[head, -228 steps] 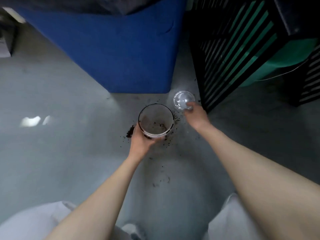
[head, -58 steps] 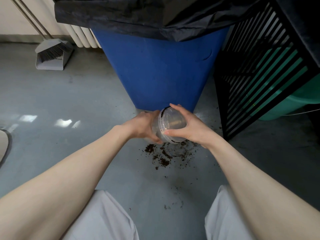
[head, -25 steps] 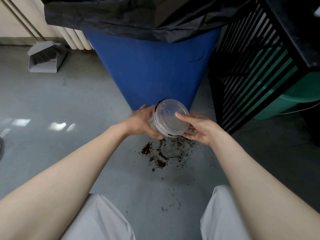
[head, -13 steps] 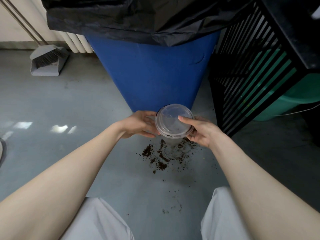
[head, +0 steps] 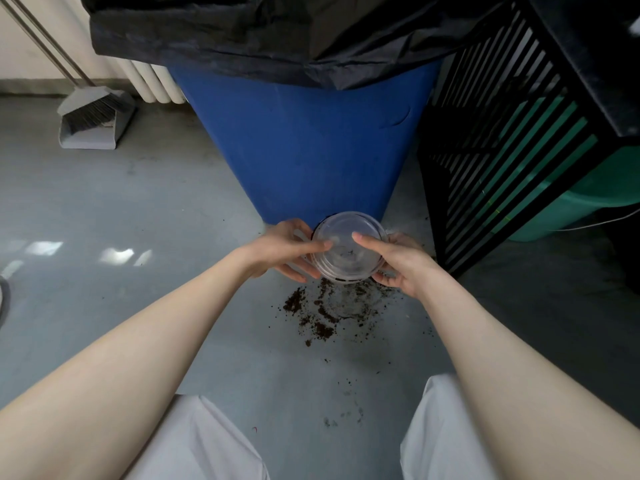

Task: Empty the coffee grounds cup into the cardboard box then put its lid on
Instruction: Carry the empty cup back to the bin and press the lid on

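Observation:
I hold a clear plastic coffee grounds cup [head: 341,276] above the grey floor, in front of the blue bin. Its clear lid [head: 348,242] sits on top of it, facing me. My left hand [head: 284,249] grips the cup's left side, thumb lying on the lid. My right hand [head: 398,263] grips the right side, thumb also pressing on the lid. The cup's body is mostly hidden under the lid and my fingers. No cardboard box is in view.
Spilled coffee grounds [head: 325,315] lie on the floor below the cup. A blue bin [head: 304,147] with a black bag [head: 263,32] stands behind. A black slatted rack [head: 512,133] and green tub [head: 581,199] are right. A dustpan with brush [head: 91,123] is far left.
The cup was open on the floor with the lid beside it; I lifted both. Over the last second the lidded cup turned upright and both thumbs came onto the lid.

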### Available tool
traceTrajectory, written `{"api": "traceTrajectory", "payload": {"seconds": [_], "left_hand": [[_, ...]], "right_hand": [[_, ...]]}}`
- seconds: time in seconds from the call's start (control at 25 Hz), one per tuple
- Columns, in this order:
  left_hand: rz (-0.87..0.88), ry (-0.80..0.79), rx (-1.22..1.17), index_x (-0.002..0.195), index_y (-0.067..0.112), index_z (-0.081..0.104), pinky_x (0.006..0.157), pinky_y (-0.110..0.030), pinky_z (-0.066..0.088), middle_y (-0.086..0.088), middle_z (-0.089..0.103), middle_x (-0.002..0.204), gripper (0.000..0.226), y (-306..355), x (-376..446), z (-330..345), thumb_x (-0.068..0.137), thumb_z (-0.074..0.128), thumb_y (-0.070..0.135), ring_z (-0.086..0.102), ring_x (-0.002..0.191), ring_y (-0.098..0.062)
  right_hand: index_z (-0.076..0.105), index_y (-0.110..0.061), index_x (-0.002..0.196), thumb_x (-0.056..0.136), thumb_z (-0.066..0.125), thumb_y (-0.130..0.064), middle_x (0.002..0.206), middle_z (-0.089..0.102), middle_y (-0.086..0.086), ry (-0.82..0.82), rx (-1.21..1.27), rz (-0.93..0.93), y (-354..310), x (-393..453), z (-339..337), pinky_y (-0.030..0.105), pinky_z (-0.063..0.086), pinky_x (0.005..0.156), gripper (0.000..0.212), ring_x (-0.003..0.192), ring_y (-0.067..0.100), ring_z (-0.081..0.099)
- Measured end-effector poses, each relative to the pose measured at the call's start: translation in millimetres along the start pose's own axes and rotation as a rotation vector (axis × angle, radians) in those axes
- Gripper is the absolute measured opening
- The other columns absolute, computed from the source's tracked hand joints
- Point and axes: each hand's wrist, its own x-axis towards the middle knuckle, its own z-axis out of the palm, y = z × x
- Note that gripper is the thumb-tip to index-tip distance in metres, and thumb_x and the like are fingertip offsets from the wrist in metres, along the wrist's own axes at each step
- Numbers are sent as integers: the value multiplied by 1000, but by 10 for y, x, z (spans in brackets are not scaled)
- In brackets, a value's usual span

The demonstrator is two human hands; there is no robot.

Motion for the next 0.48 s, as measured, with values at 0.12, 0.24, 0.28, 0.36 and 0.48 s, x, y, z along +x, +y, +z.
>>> {"api": "traceTrajectory", "payload": {"seconds": [0.12,0.24,0.28,0.36,0.48], "left_hand": [[-17,-12,-25,123,9,53,65,-36,65,-18,76,111,62,-11,-10,-31,84,83,47,81,89,-33],[-21,-16,-33,128,7,52,66,-37,65,-18,76,108,57,-30,-19,-54,90,80,41,81,91,-32],[-21,-14,-38,129,6,52,66,-37,65,-19,76,107,55,-30,-19,-62,92,78,37,81,92,-32],[-18,-13,-49,130,5,52,67,-37,65,-20,77,106,53,-27,-21,-77,94,77,35,81,92,-33],[-16,-21,-48,130,6,54,69,-38,66,-19,77,106,53,-26,-31,-79,94,75,39,80,94,-31]], "right_hand": [[64,-15,106,70,84,-53,107,70,6,3,34,31,-19,12,4,33,60,64,55,100,23,67],[65,-17,102,77,79,-52,106,71,5,12,77,47,-11,42,-4,35,61,66,45,99,22,68],[65,-18,100,79,78,-50,107,71,5,13,85,49,-5,53,-8,37,61,67,40,99,22,68],[64,-18,100,81,77,-47,108,71,5,18,91,50,3,74,-15,38,60,67,37,99,22,68],[64,-17,103,81,77,-47,109,71,4,22,82,42,14,103,-21,36,60,65,39,100,23,68]]}}
